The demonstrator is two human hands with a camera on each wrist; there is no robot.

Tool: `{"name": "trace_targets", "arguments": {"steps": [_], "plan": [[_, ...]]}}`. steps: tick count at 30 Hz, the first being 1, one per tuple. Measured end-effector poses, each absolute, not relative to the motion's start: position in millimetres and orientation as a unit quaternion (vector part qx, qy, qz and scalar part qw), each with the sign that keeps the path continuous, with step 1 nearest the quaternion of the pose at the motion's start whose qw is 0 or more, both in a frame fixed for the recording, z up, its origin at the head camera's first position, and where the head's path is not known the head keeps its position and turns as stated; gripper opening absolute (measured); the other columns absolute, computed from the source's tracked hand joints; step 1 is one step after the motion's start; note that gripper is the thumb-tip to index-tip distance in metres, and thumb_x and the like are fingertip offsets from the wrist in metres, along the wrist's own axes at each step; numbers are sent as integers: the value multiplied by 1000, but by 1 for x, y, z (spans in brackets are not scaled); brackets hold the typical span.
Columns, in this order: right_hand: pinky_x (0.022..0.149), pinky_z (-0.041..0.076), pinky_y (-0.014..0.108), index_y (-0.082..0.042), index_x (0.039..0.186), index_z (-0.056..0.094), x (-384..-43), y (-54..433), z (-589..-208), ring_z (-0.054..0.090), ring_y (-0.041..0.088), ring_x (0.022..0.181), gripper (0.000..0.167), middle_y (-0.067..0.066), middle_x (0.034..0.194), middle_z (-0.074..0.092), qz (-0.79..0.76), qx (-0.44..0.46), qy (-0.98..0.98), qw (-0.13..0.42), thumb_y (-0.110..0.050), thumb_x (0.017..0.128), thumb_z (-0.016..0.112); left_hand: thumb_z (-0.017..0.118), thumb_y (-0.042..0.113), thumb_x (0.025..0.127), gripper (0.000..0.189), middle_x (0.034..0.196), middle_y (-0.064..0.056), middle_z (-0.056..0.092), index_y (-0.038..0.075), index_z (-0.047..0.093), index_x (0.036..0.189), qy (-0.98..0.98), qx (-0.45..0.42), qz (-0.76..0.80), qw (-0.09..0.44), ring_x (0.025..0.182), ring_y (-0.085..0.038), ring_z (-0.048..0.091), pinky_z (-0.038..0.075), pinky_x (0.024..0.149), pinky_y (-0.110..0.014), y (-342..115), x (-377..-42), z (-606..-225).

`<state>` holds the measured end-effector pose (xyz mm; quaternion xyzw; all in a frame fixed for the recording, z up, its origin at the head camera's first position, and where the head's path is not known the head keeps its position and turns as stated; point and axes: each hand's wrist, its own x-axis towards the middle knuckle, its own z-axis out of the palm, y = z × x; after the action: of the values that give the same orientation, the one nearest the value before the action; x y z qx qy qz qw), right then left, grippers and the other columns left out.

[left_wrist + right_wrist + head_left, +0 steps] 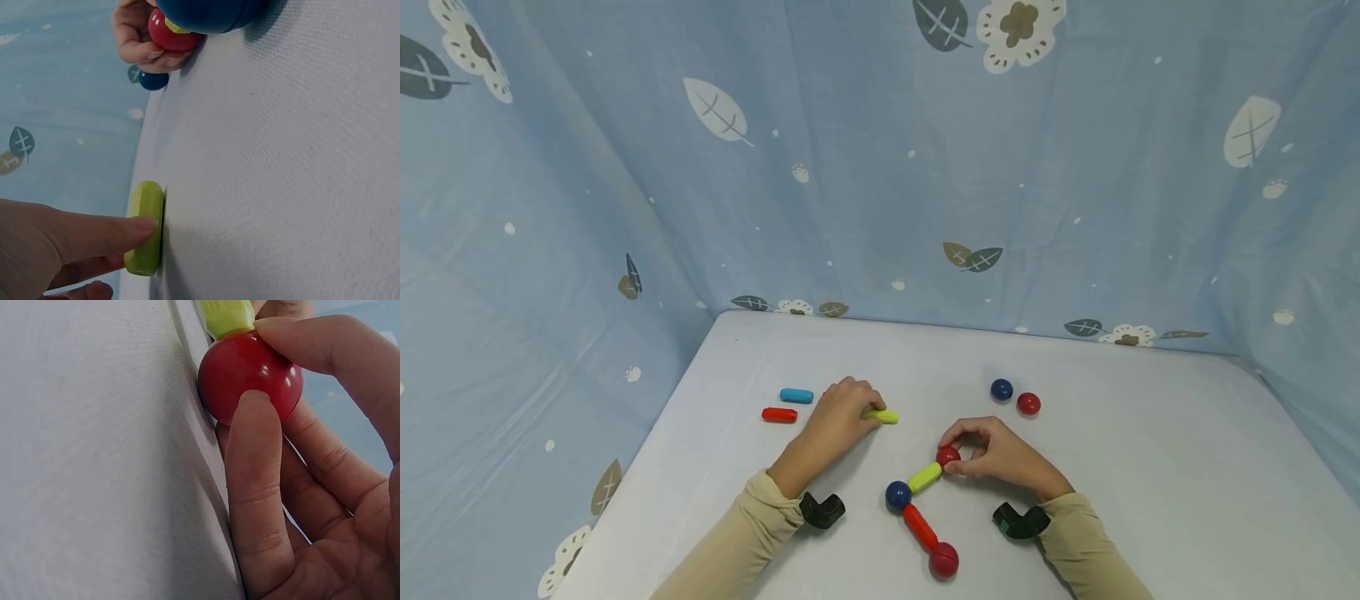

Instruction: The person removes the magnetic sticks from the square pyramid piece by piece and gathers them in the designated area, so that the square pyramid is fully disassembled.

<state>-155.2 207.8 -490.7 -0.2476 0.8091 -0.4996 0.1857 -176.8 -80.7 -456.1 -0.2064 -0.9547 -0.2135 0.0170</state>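
My left hand pinches a loose yellow-green rod between thumb and fingers, low over the white table. My right hand grips a red ball, fingertips around its sides. That ball sits at the end of a second yellow-green rod, whose other end meets a dark blue ball. From the blue ball a red rod runs toward the front, ending in another red ball. Together these pieces form a bent chain lying on the table.
Left of my left hand lie a light blue rod and a red rod. Beyond my right hand are a loose dark blue ball and a red ball. A patterned blue curtain hangs behind the white table.
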Motion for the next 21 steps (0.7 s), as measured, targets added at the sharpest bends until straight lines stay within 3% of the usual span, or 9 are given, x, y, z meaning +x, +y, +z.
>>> {"name": "trace_targets", "arguments": {"steps": [7, 12, 16, 21], "plan": [[69, 57, 22, -13, 111, 75, -156, 208, -492, 62, 9, 94, 27, 9, 109, 73, -502, -250, 808, 184, -18, 87, 84, 83, 27, 88, 26, 106, -1, 75, 13, 80, 109, -943, -225, -246, 23, 104, -22, 68, 56, 92, -41, -73, -172, -454], [70, 56, 22, -14, 113, 74, -155, 207, -491, 62, 9, 94, 28, 8, 109, 74, -500, -254, 809, 178, -19, 87, 84, 75, 40, 94, 30, 96, 7, 75, 16, 78, 111, -918, -247, -303, -61, 85, -10, 65, 54, 76, -26, -60, -160, -450], [69, 56, 23, -17, 113, 74, -155, 208, -491, 63, 8, 94, 27, 6, 111, 74, -502, -256, 807, 177, -20, 88, 83, 73, 46, 95, 31, 84, 11, 72, 17, 77, 103, -887, -260, -353, -147, 72, -2, 58, 49, 66, -20, -51, -151, -453], [74, 58, 24, -14, 116, 74, -156, 208, -493, 63, 7, 99, 27, 8, 115, 74, -511, -260, 799, 178, -18, 90, 81, 81, 41, 89, 25, 72, 14, 69, 17, 75, 90, -876, -283, -349, -174, 67, 3, 58, 49, 65, -17, -46, -146, -458]]}}
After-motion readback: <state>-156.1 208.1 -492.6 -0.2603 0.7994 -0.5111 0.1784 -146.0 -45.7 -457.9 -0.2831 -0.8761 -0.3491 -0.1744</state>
